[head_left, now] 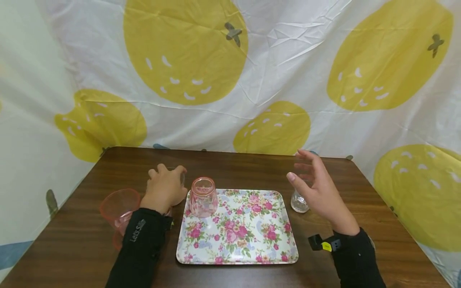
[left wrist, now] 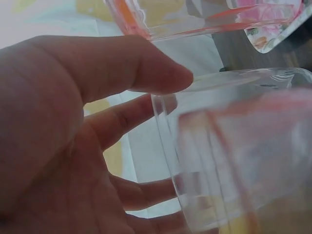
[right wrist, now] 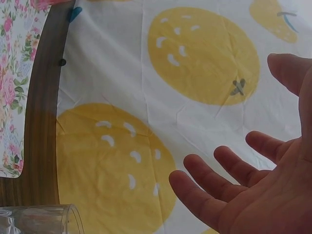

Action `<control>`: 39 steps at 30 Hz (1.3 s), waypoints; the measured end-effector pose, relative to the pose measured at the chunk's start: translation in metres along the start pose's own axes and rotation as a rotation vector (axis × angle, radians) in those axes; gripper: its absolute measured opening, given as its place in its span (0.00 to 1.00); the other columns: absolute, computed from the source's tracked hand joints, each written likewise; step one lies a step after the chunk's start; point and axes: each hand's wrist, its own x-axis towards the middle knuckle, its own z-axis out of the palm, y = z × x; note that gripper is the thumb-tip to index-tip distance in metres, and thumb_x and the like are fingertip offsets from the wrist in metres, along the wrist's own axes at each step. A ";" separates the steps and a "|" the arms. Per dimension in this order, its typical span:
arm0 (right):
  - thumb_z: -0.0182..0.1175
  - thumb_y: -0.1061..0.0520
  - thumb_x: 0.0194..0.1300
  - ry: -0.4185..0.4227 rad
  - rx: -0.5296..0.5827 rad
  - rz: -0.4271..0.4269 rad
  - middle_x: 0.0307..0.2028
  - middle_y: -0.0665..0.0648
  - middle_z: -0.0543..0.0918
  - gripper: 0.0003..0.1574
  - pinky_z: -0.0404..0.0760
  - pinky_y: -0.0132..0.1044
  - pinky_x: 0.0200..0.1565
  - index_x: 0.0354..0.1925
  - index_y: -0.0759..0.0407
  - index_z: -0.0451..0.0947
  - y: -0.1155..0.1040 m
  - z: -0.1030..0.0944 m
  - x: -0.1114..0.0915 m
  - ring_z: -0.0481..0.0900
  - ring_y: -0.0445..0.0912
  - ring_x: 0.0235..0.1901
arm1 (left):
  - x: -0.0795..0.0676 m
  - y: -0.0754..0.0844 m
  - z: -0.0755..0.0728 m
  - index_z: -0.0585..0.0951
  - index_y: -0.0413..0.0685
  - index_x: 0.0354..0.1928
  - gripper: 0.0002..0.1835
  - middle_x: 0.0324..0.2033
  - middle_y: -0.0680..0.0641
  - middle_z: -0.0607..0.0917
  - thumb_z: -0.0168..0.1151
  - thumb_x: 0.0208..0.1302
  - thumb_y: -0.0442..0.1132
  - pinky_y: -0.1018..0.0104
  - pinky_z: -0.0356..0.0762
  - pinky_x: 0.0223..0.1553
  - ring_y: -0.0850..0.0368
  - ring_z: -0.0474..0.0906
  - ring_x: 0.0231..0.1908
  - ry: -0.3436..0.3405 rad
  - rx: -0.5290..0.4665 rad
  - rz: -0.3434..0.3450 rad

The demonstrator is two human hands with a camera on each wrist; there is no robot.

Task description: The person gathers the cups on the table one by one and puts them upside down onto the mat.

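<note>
From where I stand, the left hand (head_left: 163, 190) is busy with a clear glass (left wrist: 229, 85) just past the left edge of the tray (head_left: 252, 248), out on the brown table (head_left: 241, 164). The thumb is on one side of the glass, near its top end, and the fingers are bent round the other side, so they seem to grip it. I cannot tell if the glass is off the table or resting on it. A pink glass (head_left: 203, 198) stands on the tray at its far left corner, close by, and it looks upside down. A bigger pink cup (head_left: 120, 204) sits toward the left edge of the table, partly behind the sleeve. The right hand (head_left: 318, 194) holds nothing; its fingers are spread and loose, and the thumb sticks out. It is near a small clear glass (head_left: 299, 204) on the table, just off the right edge of the tray, but does not touch it. To do this grab well, I think the left hand should squeeze softly but firmly, because glass is slippery and can break. It should lift straight up before going sideways, so nothing bumps the pink glass, and the sleeve should stay away from the big cup.
</note>
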 end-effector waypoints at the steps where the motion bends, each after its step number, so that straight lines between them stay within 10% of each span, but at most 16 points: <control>1: 0.57 0.62 0.71 0.003 0.003 -0.002 0.67 0.69 0.63 0.40 0.73 0.69 0.56 0.74 0.65 0.51 0.000 0.000 0.000 0.68 0.63 0.61 | 0.000 0.000 -0.001 0.74 0.45 0.64 0.27 0.53 0.21 0.66 0.62 0.61 0.39 0.33 0.73 0.44 0.24 0.61 0.47 -0.002 -0.001 0.004; 15: 0.56 0.61 0.72 0.013 0.006 0.012 0.66 0.67 0.64 0.38 0.76 0.64 0.55 0.73 0.65 0.52 0.000 0.000 0.000 0.69 0.58 0.61 | -0.005 0.002 -0.008 0.72 0.46 0.69 0.31 0.55 0.23 0.63 0.61 0.62 0.34 0.40 0.75 0.38 0.28 0.58 0.46 0.010 -0.058 0.038; 39: 0.54 0.60 0.73 0.023 -0.003 0.014 0.66 0.70 0.64 0.36 0.76 0.63 0.55 0.73 0.67 0.53 -0.001 0.000 0.000 0.69 0.60 0.61 | -0.011 0.006 -0.021 0.75 0.47 0.63 0.30 0.61 0.24 0.62 0.65 0.56 0.37 0.38 0.79 0.38 0.25 0.59 0.52 0.233 -0.054 0.135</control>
